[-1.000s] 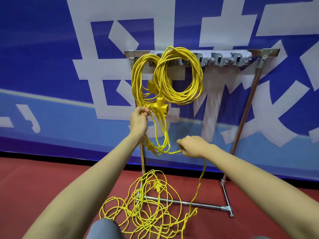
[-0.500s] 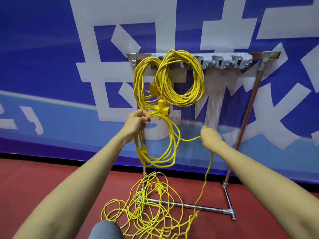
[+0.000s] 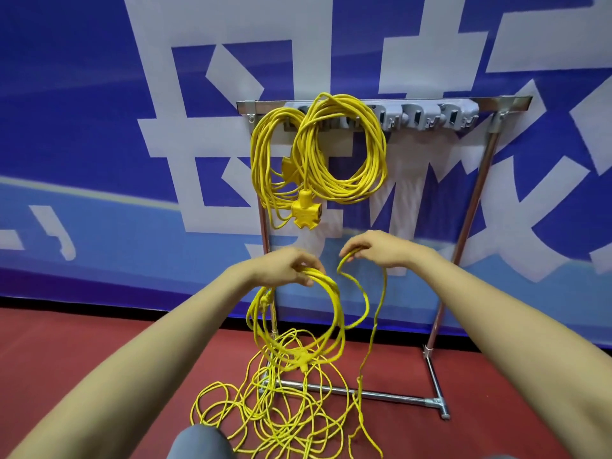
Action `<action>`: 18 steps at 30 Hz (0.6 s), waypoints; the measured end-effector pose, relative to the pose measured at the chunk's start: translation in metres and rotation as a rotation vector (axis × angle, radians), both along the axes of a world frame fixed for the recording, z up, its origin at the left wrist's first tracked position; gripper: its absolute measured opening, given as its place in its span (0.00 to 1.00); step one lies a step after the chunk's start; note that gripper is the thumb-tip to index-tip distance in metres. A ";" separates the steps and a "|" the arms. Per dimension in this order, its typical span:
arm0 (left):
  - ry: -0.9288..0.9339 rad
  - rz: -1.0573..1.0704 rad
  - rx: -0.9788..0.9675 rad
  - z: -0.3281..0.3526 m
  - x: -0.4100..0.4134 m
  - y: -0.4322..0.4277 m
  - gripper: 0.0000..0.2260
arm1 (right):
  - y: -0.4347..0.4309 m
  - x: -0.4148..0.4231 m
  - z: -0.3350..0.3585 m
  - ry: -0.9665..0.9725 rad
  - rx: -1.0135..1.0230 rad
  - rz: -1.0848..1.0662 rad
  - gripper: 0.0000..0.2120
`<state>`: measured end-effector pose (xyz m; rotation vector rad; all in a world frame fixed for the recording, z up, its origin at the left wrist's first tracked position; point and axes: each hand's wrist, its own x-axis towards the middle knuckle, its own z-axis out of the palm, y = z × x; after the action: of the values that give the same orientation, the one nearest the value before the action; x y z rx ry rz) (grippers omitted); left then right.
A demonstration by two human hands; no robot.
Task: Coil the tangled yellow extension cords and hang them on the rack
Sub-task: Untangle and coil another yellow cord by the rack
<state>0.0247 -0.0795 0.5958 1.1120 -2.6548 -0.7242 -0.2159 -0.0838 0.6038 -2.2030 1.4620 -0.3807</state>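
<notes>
Below the rack (image 3: 503, 101), my left hand (image 3: 284, 268) gripped the hanging coil (image 3: 338, 309); my right hand (image 3: 381, 251) pinched the loose strand (image 3: 367, 303) just right of it, fingers curled.

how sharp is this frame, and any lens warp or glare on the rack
Head view: the hung coils, the left hand and right hand holding the yellow cord look fairly sharp; the banner is smeared behind the rack; wide-angle warp seems to lean the rack's right upright; light is soft and even, mild sheen on its tubes, no hard shadows.
</notes>
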 end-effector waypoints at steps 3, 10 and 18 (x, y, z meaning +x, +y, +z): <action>0.055 -0.023 -0.014 -0.005 -0.010 0.003 0.14 | 0.006 0.019 0.012 -0.155 0.133 0.119 0.10; 0.421 0.048 0.096 -0.006 -0.013 0.011 0.10 | 0.007 0.018 0.023 -0.305 0.112 0.174 0.10; 0.541 -0.005 0.241 0.033 -0.010 0.016 0.09 | 0.007 -0.008 0.005 -0.384 0.162 0.120 0.03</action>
<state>0.0147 -0.0636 0.6292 0.8076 -2.1529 -1.1773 -0.2235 -0.0766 0.6091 -1.9459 1.1096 -0.5852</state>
